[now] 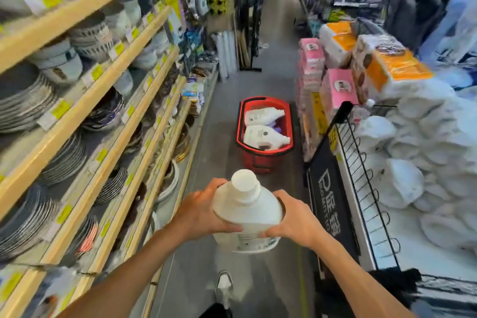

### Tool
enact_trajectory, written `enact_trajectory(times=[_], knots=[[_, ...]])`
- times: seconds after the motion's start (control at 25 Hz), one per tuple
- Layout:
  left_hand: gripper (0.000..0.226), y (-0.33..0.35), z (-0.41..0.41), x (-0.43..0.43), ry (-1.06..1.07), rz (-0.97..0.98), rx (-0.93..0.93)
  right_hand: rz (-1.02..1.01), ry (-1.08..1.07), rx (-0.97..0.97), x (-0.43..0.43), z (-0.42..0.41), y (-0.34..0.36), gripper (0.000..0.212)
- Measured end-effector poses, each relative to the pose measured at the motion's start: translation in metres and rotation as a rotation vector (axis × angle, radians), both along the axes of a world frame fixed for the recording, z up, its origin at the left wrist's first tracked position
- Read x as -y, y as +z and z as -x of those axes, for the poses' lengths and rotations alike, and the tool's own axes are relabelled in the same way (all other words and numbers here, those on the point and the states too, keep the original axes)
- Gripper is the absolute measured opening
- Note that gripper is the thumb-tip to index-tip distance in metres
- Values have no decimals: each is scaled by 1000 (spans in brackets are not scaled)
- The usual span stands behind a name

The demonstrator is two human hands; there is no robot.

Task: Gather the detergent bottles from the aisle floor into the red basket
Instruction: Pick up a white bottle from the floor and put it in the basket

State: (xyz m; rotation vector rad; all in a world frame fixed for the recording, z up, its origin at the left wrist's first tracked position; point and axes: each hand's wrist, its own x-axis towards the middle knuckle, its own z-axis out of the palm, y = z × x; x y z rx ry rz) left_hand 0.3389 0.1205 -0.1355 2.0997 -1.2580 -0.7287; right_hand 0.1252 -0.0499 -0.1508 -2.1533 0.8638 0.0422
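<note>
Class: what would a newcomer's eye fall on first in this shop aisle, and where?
The large white detergent bottle, held upright by the left hand and right hand at bottom centre. Next, the red basket on the floor ahead, with two white bottles lying inside. Stacked plates line the left side.

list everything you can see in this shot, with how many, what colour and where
red basket: one, red with black trim, on the grey floor ahead
bottles in basket: two visible, white, lying on their sides
held bottle: one, white, capped, between both hands near the camera
plates and bowls: many stacks, grey and dark, on wooden shelves at left
tissue packs: several, pink and orange, stacked right of the basket
bagged goods: a heap, white, far right
sign: one, black with white lettering, right of the held bottle
shoe: one, white, bottom centre
left hand: grips the bottle's left side
right hand: grips its right side
</note>
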Motion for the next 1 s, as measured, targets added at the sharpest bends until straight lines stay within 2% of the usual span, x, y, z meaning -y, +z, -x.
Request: enact_trajectory(times=[0.24,0.56,1.0], knots=[[94,-17,-124,86,-44,-2,-35,-15,-43,-37,78,-118,-12,83],[94,-4,-267,201,-112,2,-3,-60,-97,6,180,-251,-13,90],[98,-22,-462,381,-169,-115,-11,-61,-164,53,338,-439,-52,93]])
